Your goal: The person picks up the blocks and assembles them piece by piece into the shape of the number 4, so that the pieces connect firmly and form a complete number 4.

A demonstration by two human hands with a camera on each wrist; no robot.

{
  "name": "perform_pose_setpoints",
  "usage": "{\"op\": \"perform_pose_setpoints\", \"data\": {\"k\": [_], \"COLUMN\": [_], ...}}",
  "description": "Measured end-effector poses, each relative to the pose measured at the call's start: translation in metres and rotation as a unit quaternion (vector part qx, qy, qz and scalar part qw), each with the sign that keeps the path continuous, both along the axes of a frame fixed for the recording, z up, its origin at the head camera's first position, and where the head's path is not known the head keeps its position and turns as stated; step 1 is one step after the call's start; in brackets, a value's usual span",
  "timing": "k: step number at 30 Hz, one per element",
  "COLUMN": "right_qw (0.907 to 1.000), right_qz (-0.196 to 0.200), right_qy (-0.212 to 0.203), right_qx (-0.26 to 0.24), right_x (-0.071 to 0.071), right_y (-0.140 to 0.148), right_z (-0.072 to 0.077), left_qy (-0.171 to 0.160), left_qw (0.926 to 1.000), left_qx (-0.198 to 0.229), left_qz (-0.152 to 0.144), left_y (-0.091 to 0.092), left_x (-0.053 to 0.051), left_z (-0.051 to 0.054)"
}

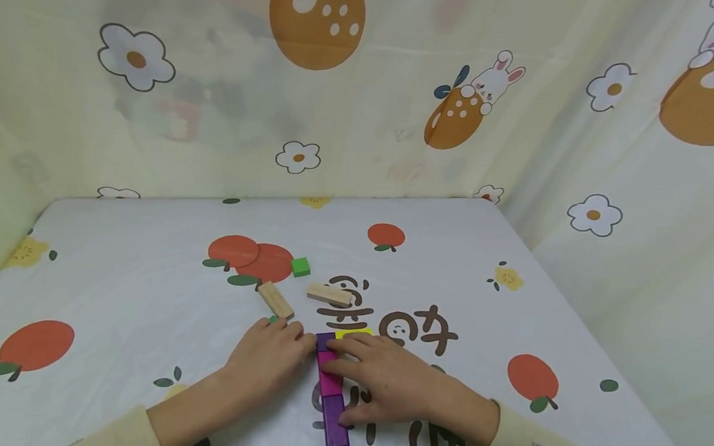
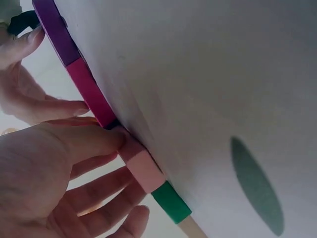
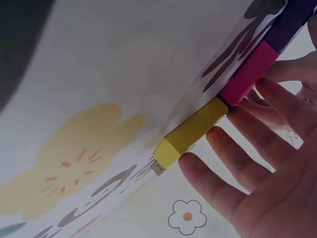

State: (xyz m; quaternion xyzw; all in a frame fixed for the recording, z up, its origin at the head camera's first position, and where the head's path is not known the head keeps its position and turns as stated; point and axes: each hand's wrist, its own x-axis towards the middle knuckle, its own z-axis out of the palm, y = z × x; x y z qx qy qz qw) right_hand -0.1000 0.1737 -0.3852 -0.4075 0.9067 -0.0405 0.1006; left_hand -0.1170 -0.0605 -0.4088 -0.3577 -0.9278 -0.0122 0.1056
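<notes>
A purple block (image 1: pixel 336 421), a magenta block (image 1: pixel 330 377) and a small dark purple block (image 1: pixel 324 341) lie end to end. A yellow block (image 3: pixel 195 131) extends rightward from the dark purple one. My left hand (image 1: pixel 270 350) pinches a pink block (image 2: pixel 143 168) at the row's far left, its thumb on the near side; the fingertips behind are partly hidden. Beyond the pink block is a green block (image 2: pixel 171 202). My right hand (image 1: pixel 386 373) lies with fingers extended against the row, its thumb by the purple block and fingers touching the magenta and yellow blocks.
Two plain wooden blocks, one (image 1: pixel 275 300) just beyond the left hand and another (image 1: pixel 329 295) to its right, lie on the printed tablecloth (image 1: pixel 148 265). A green cube (image 1: pixel 301 267) sits farther back. Patterned curtains (image 1: pixel 219 122) surround the table.
</notes>
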Motion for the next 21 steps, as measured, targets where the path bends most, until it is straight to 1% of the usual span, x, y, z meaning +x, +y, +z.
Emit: {"op": "perform_pose_setpoints", "data": {"k": [6, 10, 13, 18, 21], "right_qw": [1.0000, 1.0000, 1.0000, 1.0000, 1.0000], "right_qz": [0.000, 0.000, 0.000, 0.002, 0.001], "right_qy": [-0.003, -0.005, -0.004, -0.002, -0.003], "right_qx": [0.001, 0.001, 0.000, -0.006, -0.008], "right_x": [-0.0003, -0.0009, -0.0012, -0.0010, -0.0005], "right_y": [0.0007, 0.0010, 0.0010, 0.0010, 0.0011], "right_z": [0.0003, 0.0001, -0.0004, -0.0010, -0.0015], "left_qy": [0.017, 0.016, 0.006, -0.025, -0.025], "left_qw": [0.9992, 0.9988, 0.9987, 0.9983, 0.9983], "left_qx": [0.036, 0.045, 0.048, 0.050, 0.049], "left_qz": [-0.010, -0.013, -0.017, -0.020, -0.020], "left_y": [-0.0033, -0.0049, -0.0052, -0.0049, -0.0053], "left_x": [-0.0002, 0.0006, 0.0019, 0.0032, 0.0018], "left_z": [0.0038, 0.0064, 0.0069, 0.0078, 0.0078]}}
